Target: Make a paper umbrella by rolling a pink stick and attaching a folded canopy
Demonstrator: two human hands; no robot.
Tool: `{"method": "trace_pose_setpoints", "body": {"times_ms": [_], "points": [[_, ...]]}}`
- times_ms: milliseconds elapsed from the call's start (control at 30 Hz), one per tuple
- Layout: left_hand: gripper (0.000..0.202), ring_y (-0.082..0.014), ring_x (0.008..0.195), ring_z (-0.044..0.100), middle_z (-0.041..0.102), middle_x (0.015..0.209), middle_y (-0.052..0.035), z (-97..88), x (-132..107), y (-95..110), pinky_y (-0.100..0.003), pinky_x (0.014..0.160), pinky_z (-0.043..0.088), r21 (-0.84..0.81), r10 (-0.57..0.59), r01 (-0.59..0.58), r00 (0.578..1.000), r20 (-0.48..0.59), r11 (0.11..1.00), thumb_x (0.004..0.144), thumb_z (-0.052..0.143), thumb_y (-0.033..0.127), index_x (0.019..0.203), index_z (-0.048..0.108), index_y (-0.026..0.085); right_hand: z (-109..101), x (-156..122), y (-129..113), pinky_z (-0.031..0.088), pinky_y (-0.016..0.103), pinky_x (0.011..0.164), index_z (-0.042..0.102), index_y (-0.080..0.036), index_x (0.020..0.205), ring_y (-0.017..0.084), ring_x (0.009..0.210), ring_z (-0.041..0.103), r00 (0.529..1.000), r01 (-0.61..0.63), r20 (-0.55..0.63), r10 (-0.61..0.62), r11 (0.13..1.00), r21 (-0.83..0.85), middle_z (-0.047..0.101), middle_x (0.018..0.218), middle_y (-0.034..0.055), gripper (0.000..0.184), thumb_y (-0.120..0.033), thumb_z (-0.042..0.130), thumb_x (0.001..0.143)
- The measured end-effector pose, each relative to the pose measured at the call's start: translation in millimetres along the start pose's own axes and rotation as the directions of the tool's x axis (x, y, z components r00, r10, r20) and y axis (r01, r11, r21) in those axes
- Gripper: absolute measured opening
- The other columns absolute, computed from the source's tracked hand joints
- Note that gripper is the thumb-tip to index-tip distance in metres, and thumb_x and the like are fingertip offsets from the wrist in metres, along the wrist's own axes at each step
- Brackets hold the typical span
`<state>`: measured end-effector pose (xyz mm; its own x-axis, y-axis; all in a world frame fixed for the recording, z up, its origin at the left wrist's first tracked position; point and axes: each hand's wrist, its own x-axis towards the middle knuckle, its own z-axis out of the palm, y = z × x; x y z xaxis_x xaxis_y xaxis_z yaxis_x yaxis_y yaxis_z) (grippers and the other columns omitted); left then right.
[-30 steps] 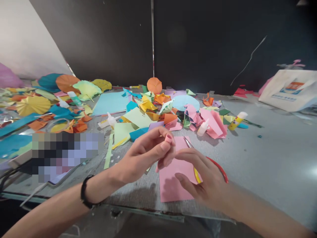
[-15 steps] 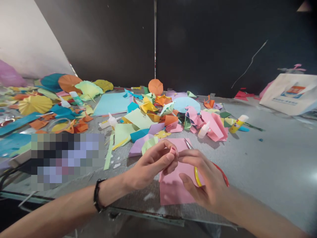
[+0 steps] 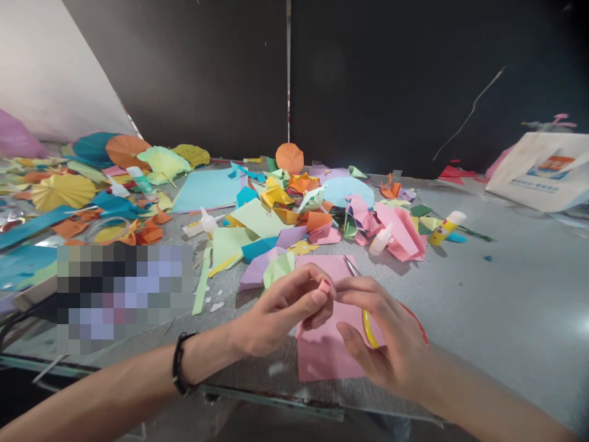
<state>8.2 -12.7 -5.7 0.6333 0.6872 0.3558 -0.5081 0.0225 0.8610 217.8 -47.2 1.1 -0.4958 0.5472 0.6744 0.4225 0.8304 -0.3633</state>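
My left hand (image 3: 283, 313) is closed in a pinch, thumb and index finger on a small rolled piece of pink paper (image 3: 325, 285). The roll's open end faces up. My right hand (image 3: 391, 334) has its fingers stretched out and its thumb apart; the fingertips reach the far side of the roll, and whether they touch it I cannot tell. Below both hands lies a pink paper sheet (image 3: 322, 362) at the table's front edge. Scissors (image 3: 369, 330) with yellow and red handles lie on it, partly hidden behind my right hand.
Coloured paper scraps and folded pieces heap up beyond my hands. A glue stick (image 3: 447, 228) and a white glue bottle (image 3: 381, 239) stand right of centre; another glue bottle (image 3: 208, 222) is at left. A white bag (image 3: 543, 175) sits far right. A dark panel (image 3: 368, 80) rises behind.
The pink roll has tilted slightly and shifted a little to the right in my left fingers. My right hand has moved only slightly to the right and stays stretched out.
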Motion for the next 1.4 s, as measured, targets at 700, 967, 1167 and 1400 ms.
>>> {"method": "trace_pose_setpoints", "body": {"times_ms": [700,967,1167,1400], "points": [[0.022,-0.0196,0.088,0.065,0.071,0.099,-0.0117,-0.8,-9.8,13.0,-0.03,0.08,0.051,0.859,0.253,-0.416,0.902,0.349,0.297,0.103,0.045,0.009,0.12,0.056,0.019,-13.2,13.0,-17.7,0.068,0.042,0.071,0.059,-0.025,0.104,0.02,0.072,0.066,0.968,0.076,-0.25,-0.009,0.963,0.26,0.062,0.08,0.001,0.028,-0.001,0.059,0.089],[0.024,-0.017,0.085,0.068,0.074,0.099,-0.0108,-0.8,-11.3,7.8,-0.025,0.073,0.052,0.846,0.29,-0.416,0.899,0.328,0.334,0.101,0.052,0.005,0.12,0.056,0.019,-19.0,15.4,-22.8,0.068,0.042,0.067,0.059,-0.024,0.104,0.02,0.073,0.068,0.964,0.062,-0.264,0.017,0.955,0.288,0.062,0.081,0.0017,0.033,0.003,0.057,0.087],[0.024,-0.0181,0.092,0.07,0.073,0.102,-0.0117,-0.3,-11.3,12.6,-0.027,0.078,0.055,0.794,0.325,-0.449,0.885,0.333,0.409,0.099,0.054,0.004,0.117,0.057,0.02,-15.3,13.2,-23.4,0.067,0.041,0.064,0.059,-0.027,0.107,0.021,0.068,0.067,0.956,0.081,-0.294,0.004,0.958,0.276,0.063,0.078,0.0014,0.032,-0.002,0.059,0.088],[0.019,-0.0194,0.092,0.072,0.074,0.106,-0.0114,2.3,-10.4,18.3,-0.032,0.077,0.057,0.761,0.358,-0.427,0.893,0.271,0.489,0.102,0.052,0.007,0.108,0.056,0.024,-18.3,8.3,-22.3,0.069,0.039,0.065,0.058,-0.026,0.105,0.02,0.068,0.069,0.966,0.127,-0.25,-0.064,0.961,0.244,0.063,0.076,0.0003,0.032,-0.001,0.06,0.086]]}}
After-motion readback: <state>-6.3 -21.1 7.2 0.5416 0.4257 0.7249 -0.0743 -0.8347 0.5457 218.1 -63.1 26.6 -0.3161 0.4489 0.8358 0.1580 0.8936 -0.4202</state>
